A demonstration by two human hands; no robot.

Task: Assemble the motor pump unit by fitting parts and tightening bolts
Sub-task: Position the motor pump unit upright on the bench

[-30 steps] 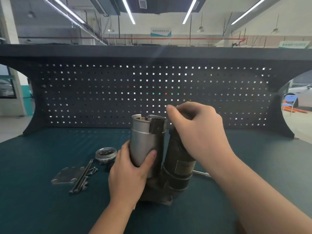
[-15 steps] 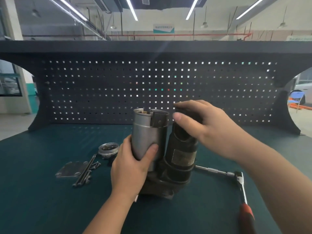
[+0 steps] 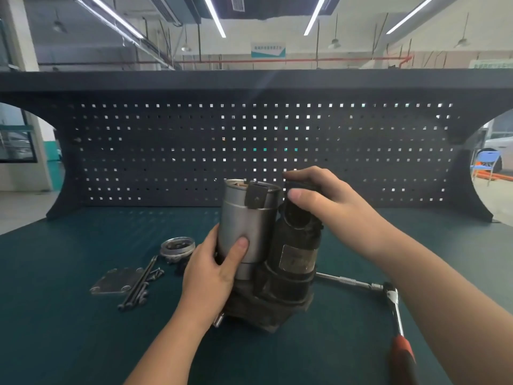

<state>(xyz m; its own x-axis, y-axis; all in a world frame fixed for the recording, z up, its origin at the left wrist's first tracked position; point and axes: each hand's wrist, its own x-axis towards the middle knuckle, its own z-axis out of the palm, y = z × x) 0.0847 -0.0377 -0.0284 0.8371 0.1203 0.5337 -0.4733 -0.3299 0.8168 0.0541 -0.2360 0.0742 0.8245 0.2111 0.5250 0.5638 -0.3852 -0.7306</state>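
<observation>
Pump unit point(image 3: 266, 276) stands upright mid-bench, tilted a bit to the right. Left hand point(image 3: 211, 270) wraps the silver can point(image 3: 245, 223), thumb pressed flat on the front. Right hand point(image 3: 324, 198) has fingers curled over the top of the black motor point(image 3: 298, 245), thumb on its upper side. Looks heavy and rigid, prob top-heavy w/ two cylinders on one base, so I'd grab low around the bodies, not the caps. Smooth can could slip. Ratchet point(image 3: 394, 301) lies to the right, bolts point(image 3: 138, 284), plate point(image 3: 115, 280) and ring point(image 3: 177, 245) to the left. Can't see the motor's top under the fingers or the unit's back; ratchet handle is cut off and blurry.
</observation>
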